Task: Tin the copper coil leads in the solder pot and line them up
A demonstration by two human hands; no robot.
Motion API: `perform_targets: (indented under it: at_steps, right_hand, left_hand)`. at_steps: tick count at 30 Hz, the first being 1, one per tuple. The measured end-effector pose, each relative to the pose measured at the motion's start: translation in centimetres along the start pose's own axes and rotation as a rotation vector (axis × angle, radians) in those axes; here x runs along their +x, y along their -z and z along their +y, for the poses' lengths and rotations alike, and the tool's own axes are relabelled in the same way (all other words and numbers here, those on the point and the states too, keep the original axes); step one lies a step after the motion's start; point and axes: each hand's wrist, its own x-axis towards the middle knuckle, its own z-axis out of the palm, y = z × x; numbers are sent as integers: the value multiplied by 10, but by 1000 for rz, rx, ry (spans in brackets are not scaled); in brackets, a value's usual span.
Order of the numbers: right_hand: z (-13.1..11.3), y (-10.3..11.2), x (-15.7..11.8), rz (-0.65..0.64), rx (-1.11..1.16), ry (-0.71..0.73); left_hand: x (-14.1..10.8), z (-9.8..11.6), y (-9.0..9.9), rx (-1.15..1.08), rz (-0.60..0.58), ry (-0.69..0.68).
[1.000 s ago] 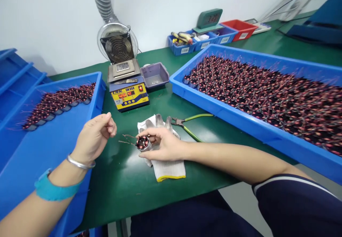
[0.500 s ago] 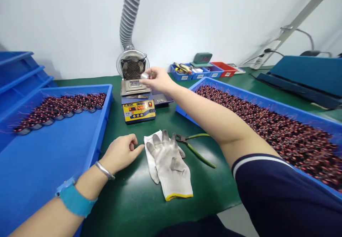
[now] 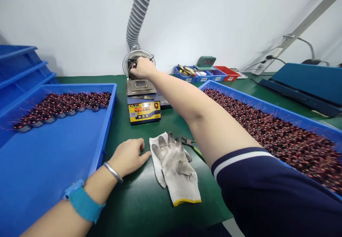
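My right hand (image 3: 143, 67) reaches up in front of the fan of the solder pot (image 3: 144, 105), above its hot plate. The fingers are closed round a small round metal part with reddish wires (image 3: 134, 65), mostly hidden by the hand. My left hand (image 3: 130, 157) lies on the green table, fingers loosely curled and thumb apart, holding nothing. Its thumb tip is at the edge of a pair of white work gloves (image 3: 176, 173) with greyed fingertips. Green-handled cutters (image 3: 188, 141) lie beyond the gloves, partly covered by my right arm.
At left, a blue tray (image 3: 107, 123) holds rows of wired metal parts (image 3: 66, 105). Another blue tray (image 3: 240, 98) at right is full of such parts. Small bins (image 3: 227, 72) with tools stand at the wall, below a ribbed exhaust hose (image 3: 140, 12) further left.
My right hand has moved up and back with the small part, from above the solder pot to in front of its fan. My left hand stays by the gloves. The view has shifted slightly.
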Motion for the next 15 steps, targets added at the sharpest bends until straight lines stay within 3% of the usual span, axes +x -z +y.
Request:
perform_targets:
  at_steps: [15]
  right_hand:
    - [-2, -11, 0, -27, 8, -10]
  left_hand:
    - [1, 0, -1, -2, -12, -14]
